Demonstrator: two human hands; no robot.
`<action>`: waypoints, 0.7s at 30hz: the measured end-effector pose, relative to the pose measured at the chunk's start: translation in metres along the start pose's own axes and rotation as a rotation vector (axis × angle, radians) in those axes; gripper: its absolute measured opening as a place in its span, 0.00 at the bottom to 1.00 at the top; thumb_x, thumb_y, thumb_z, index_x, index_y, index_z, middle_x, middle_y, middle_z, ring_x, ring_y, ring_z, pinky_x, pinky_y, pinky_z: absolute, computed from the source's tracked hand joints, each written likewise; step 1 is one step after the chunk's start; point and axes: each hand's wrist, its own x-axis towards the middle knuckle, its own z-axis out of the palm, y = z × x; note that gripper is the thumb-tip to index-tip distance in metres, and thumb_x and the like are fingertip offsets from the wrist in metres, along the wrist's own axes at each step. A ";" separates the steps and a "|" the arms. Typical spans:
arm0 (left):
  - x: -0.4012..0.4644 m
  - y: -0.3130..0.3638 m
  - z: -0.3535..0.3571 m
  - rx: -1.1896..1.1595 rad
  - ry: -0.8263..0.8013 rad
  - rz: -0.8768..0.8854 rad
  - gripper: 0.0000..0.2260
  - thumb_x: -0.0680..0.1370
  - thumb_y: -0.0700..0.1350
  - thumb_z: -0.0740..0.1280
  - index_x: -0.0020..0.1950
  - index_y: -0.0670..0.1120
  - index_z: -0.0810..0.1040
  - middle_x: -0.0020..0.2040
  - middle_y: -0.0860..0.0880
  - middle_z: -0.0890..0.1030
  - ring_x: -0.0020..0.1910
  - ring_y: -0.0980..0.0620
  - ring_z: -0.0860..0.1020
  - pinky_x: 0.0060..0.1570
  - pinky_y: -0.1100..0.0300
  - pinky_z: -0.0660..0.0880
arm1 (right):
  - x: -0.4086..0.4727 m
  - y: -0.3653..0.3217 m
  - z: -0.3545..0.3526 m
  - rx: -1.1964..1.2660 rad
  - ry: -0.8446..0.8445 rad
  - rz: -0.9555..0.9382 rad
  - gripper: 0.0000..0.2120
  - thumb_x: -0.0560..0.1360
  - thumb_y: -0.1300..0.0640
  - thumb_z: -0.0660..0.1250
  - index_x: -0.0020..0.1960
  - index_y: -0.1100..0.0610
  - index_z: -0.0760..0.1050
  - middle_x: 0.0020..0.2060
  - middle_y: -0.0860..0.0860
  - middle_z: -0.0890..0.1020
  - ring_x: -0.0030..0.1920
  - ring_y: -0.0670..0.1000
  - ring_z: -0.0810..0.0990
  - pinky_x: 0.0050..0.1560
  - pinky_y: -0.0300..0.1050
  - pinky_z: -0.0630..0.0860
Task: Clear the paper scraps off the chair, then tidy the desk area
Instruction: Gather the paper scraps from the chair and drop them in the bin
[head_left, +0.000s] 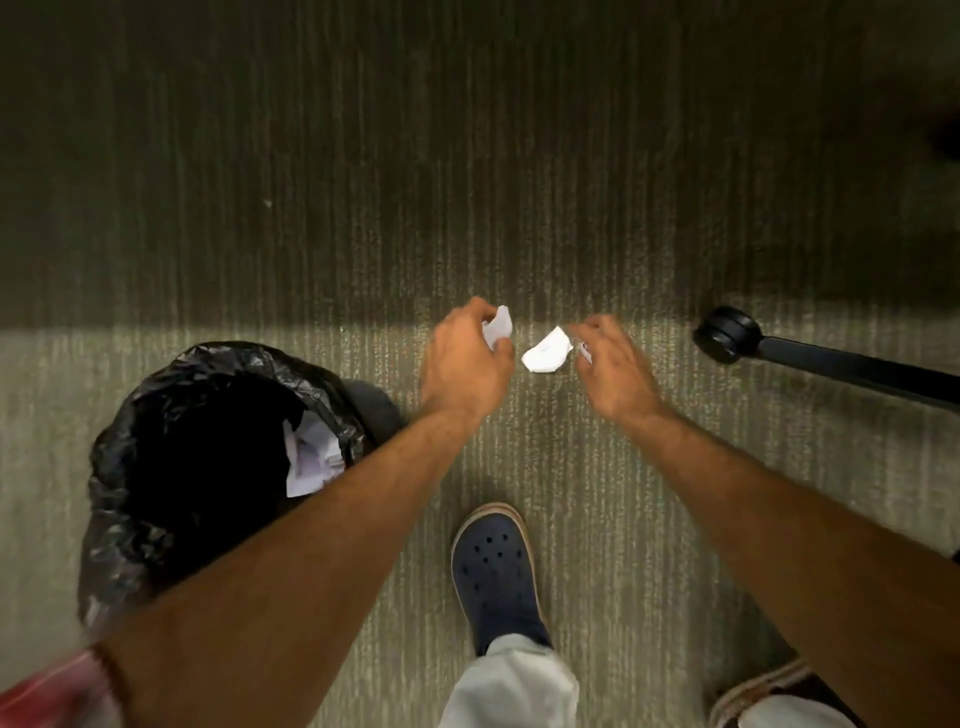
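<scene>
Bending over the carpet beside the black-lined bin, the left hand is pinching one crumpled paper scrap in its grip while the right hand is nipping another scrap by its edge, both looking feather-light, soft and easily crushed.

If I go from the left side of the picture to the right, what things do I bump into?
Bin with black bag → left hand holding a paper scrap → white paper scrap → right hand → black chair wheel.
</scene>
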 end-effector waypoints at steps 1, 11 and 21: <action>0.003 0.000 0.006 -0.011 0.005 0.000 0.11 0.78 0.45 0.69 0.60 0.47 0.77 0.57 0.47 0.81 0.54 0.45 0.79 0.51 0.49 0.78 | 0.006 0.003 0.005 -0.071 -0.051 -0.025 0.24 0.79 0.65 0.63 0.73 0.53 0.69 0.68 0.55 0.70 0.61 0.59 0.74 0.60 0.57 0.75; 0.009 -0.013 0.028 -0.127 0.024 -0.034 0.08 0.76 0.43 0.70 0.55 0.49 0.79 0.51 0.49 0.83 0.47 0.49 0.81 0.47 0.49 0.80 | 0.026 0.010 0.050 -0.470 -0.138 -0.033 0.32 0.76 0.65 0.67 0.75 0.50 0.59 0.63 0.58 0.70 0.60 0.61 0.71 0.55 0.57 0.76; 0.009 -0.013 0.023 -0.149 0.040 -0.036 0.07 0.76 0.44 0.71 0.53 0.53 0.79 0.47 0.55 0.81 0.43 0.54 0.80 0.38 0.57 0.76 | 0.031 0.002 0.040 -0.346 -0.061 -0.014 0.15 0.78 0.62 0.66 0.64 0.54 0.73 0.57 0.54 0.71 0.55 0.55 0.72 0.48 0.50 0.77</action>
